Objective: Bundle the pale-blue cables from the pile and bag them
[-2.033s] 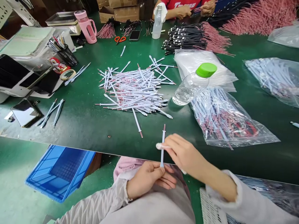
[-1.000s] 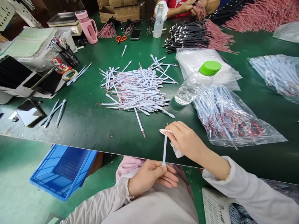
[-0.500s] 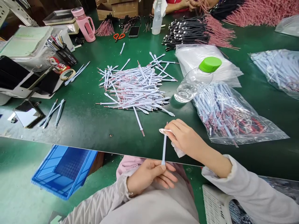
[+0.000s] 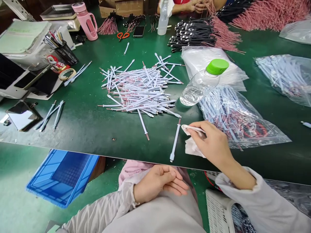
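A single pale blue cable piece point(image 4: 175, 140) with red wire tips lies on the green table near its front edge. My left hand point(image 4: 161, 181) is palm up over my lap, fingers spread, with nothing in it. Just right of the single piece, my right hand point(image 4: 210, 140) pinches a small white tool with a cloth; a white cloth point(image 4: 193, 147) hangs beneath the fingers. Beyond the hands, many similar pieces form a loose pile point(image 4: 143, 89). One more piece point(image 4: 143, 124) sticks out of the pile toward the front edge.
A clear bottle with a green cap point(image 4: 217, 67) stands tilted-looking beside a filled plastic bag point(image 4: 233, 119). Scissors point(image 4: 123, 36), a phone point(image 4: 139, 31) and a pink bottle point(image 4: 85, 22) are at the back. A blue crate point(image 4: 62, 178) sits below. Another person's hands point(image 4: 198, 5) show at top.
The cable piece that was between my hands now lies on the table. My left hand has let go of it; my right hand has moved right, away from it, still holding the white tool and cloth.
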`<action>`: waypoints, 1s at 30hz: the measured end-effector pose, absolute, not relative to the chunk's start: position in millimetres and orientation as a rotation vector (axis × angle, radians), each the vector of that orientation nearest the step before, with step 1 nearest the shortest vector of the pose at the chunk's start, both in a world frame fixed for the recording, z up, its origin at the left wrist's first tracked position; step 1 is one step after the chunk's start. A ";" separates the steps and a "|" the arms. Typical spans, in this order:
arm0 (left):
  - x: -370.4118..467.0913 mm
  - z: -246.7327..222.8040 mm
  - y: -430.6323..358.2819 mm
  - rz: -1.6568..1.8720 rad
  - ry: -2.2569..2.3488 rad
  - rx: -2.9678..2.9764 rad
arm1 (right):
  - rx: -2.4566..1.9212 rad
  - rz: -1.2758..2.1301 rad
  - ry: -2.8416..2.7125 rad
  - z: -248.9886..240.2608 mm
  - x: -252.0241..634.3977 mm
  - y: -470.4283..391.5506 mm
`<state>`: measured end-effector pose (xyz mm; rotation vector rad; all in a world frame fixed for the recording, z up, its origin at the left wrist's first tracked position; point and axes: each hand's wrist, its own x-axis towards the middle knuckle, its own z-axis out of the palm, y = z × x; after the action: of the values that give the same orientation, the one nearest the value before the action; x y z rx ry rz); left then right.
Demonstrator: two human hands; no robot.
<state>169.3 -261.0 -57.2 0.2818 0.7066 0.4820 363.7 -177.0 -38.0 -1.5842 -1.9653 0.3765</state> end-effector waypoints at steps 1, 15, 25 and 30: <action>170.9 -55.6 -261.2 0.471 0.718 0.307 | -1.591 0.385 -1.980 -37.2 366.7 -181.4; 166.7 -55.9 -260.4 0.420 0.727 0.389 | -1.380 1.260 -2.191 -16.8 344.5 -210.3; 171.3 -59.0 -260.4 0.421 0.772 0.412 | -1.441 1.347 -2.082 -17.8 347.0 -231.1; 163.1 -59.5 -261.9 0.409 0.787 0.448 | -1.268 1.131 -2.186 -16.2 340.7 -234.8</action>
<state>163.1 -261.9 -59.5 0.4482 0.7866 0.4089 340.7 -234.8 -16.2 -1.2679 -2.1864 1.1305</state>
